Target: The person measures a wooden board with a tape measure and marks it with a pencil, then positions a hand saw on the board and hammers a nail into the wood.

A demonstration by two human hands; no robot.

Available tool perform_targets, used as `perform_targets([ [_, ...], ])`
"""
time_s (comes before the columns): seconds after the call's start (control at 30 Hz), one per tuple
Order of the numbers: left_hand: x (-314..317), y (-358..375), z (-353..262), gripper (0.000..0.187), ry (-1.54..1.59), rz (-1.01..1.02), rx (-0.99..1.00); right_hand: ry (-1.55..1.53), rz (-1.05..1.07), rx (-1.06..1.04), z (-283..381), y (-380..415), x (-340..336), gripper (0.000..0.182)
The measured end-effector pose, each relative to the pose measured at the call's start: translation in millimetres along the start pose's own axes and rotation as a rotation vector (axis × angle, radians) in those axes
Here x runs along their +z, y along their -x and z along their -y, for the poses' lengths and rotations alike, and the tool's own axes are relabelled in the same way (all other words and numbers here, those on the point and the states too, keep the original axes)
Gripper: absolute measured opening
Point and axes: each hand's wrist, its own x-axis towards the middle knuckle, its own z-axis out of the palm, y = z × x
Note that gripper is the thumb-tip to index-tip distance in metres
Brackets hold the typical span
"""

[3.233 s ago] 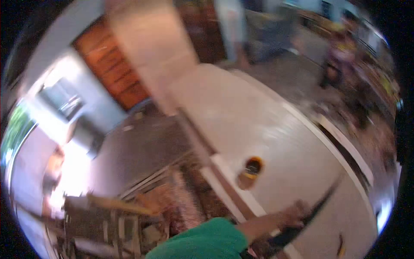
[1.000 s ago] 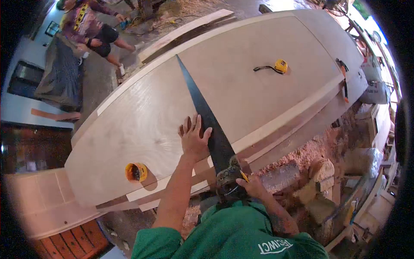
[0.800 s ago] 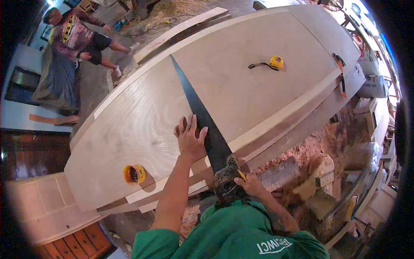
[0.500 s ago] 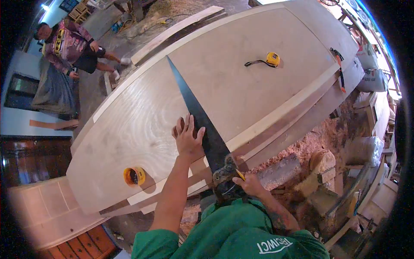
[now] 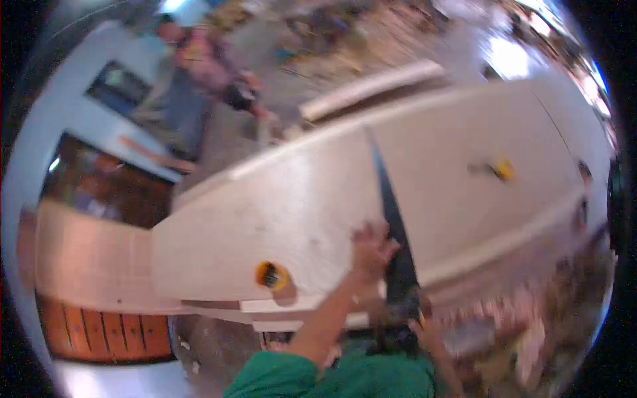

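Slats (image 5: 106, 331) of orange wood stand at the lower left of the frame, below a pale panel (image 5: 99, 259). In the upper left, a person (image 5: 207, 60) is blurred beyond the far edge of a large pale board (image 5: 318, 225). Left of centre, a yellow cup (image 5: 283, 273) stands on the board, well apart from the hands.

Just right of centre, the left hand (image 5: 371, 251) of the worker in the green shirt is laid on the board, fingers spread and closed around nothing. The dark saw (image 5: 397, 225) lies just to its right, its long axis running from the tip, high near the centre, down to the handle end by the worker's body. The left hand is nearer the middle of the blade; its thumb reaches the blade's edge, though blur hides whether it presses.

The right hand (image 5: 426, 331) is at the handle end, a small yellow thing beside it; how far its fingers close, and on what, cannot be told. Farther right, a yellow tape measure (image 5: 502, 170) lies on the board.
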Motion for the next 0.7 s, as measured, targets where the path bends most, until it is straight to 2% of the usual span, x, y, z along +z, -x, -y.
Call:
perform_targets([
  [0.07,12.3,1.6,11.8,0.064,0.027,-0.030,0.117,0.103,-0.047,-0.087,0.2,-15.6,-1.7,0.055],
  [0.1,-8.4,1.1,-1.3,0.064,0.034,0.036,0.024,0.133,-0.074,-0.110,7.2,-20.3,-6.8,0.055],
  [0.2,-3.2,0.8,6.1,0.063,0.045,-0.078,0.059,0.223,-0.109,-0.130,42.1,-45.8,-18.8,0.054],
  [0.37,1.2,4.3,9.7,0.062,0.022,-0.079,0.139,0.301,-0.134,-0.137,67.2,-63.9,-27.1,0.054],
  [0.7,-9.9,3.9,4.6,0.063,0.088,-0.017,0.085,0.391,-0.164,-0.119,92.7,-78.6,-39.2,0.052],
])
